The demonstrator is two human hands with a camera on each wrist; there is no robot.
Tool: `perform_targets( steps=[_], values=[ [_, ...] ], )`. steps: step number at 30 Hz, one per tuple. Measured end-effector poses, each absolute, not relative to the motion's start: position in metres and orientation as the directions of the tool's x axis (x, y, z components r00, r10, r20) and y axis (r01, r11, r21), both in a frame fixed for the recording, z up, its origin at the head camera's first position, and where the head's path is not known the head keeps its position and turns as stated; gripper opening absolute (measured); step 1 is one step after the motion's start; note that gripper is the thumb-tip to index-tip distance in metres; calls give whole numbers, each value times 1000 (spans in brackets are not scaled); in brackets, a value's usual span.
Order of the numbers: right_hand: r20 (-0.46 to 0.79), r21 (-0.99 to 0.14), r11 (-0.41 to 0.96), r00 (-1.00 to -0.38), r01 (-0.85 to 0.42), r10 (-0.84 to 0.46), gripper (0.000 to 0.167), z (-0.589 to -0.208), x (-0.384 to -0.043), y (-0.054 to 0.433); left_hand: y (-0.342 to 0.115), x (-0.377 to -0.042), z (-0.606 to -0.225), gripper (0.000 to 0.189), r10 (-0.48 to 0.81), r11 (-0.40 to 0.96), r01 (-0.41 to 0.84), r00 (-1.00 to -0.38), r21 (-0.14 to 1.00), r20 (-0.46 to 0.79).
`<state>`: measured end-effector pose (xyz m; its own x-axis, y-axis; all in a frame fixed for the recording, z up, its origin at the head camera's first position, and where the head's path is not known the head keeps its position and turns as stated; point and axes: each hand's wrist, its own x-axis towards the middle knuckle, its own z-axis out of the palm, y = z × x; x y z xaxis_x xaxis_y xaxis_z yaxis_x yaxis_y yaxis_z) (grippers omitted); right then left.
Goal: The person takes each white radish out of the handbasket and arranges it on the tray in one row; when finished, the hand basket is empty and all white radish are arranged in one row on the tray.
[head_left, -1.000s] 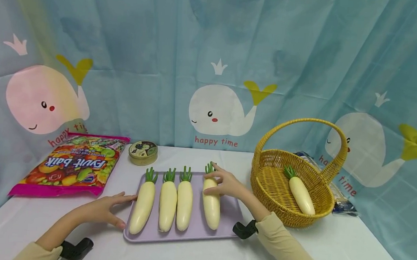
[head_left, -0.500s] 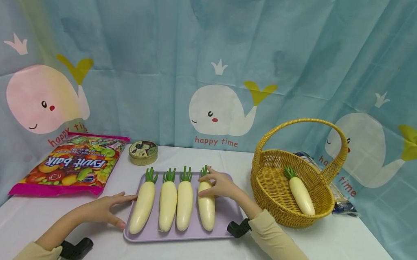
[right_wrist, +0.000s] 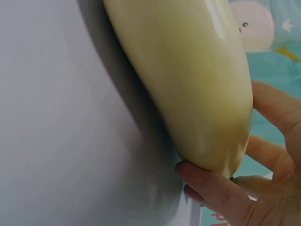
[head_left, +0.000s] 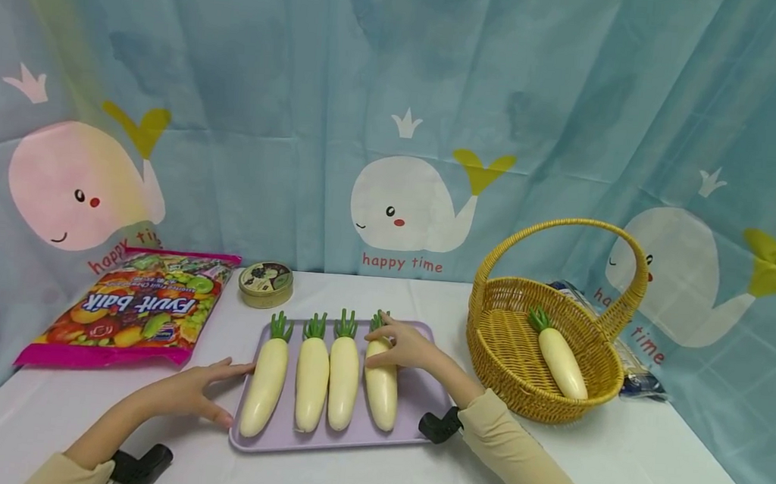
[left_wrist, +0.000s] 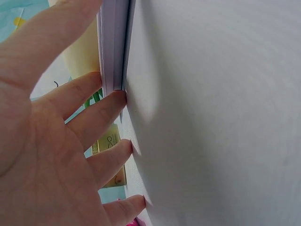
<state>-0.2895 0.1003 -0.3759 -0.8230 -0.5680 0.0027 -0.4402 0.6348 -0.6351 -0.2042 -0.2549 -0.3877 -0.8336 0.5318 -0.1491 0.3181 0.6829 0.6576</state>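
On the lilac tray (head_left: 419, 404) lie three white radishes side by side, the middle one (head_left: 311, 388) between two others. A fourth-looking white radish (head_left: 382, 405) lies to their right, its green stems toward the back. My right hand (head_left: 410, 348) grips that radish near its leafy end; in the right wrist view the thumb and fingers wrap the narrow end of the radish (right_wrist: 188, 84). At the tray's left side, my left hand (head_left: 191, 390) is spread, fingertips right at the rim. The left wrist view has its straight fingers along the tray edge (left_wrist: 113, 42).
A wicker basket (head_left: 507, 380) with a tall handle stands at the right, one white radish (head_left: 562, 362) inside. Behind it lies a dark packet (head_left: 640, 376). At the left are a candy bag (head_left: 143, 306) and a round tin (head_left: 265, 284). A curtain (head_left: 268, 111) hangs behind.
My right hand has shifted left with the radish, bringing it closer to the other three on the tray. The left hand has stayed in place.
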Motion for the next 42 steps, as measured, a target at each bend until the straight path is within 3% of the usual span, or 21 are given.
perform_targets(
  steps=[16,27,35,42],
  values=[
    [-56,-582,687,-821,-435,-568,49,-365,-281,96,-255,-208,-390,77,555,673,352,-822,650,-129],
    [-49,-673,630,-827,-388,-561,49,-351,-279,110,-255,-209,-390,77,538,682,331,-831,652,-142],
    [26,-740,545,-826,-395,-563,51,-310,-273,149,-257,-210,-391,77,533,691,334,-834,641,-140],
    [182,-812,413,-852,-412,-491,53,-290,-258,202,-255,-208,-393,77,527,693,327,-838,643,-141]
  ],
)
